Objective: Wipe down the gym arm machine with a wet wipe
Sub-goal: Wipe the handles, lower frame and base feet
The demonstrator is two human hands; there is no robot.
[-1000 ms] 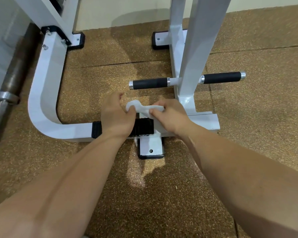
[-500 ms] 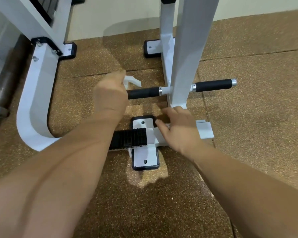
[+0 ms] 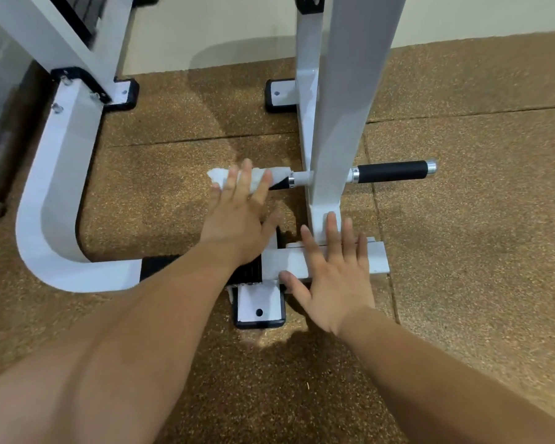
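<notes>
Wipe (image 3: 220, 178) lies draped over the black handle (image 3: 278, 184) left of the white post (image 3: 337, 123), pressed there by the straight fingers (image 3: 245, 176) of the left hand (image 3: 237, 225). Right hand (image 3: 330, 277) rests flat, fingers spread, on the white beam (image 3: 377, 257) at the post's foot.

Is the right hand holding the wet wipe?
No, the right hand lies flat on the white base bar; the wet wipe is under the left hand on a foam handle.
</notes>
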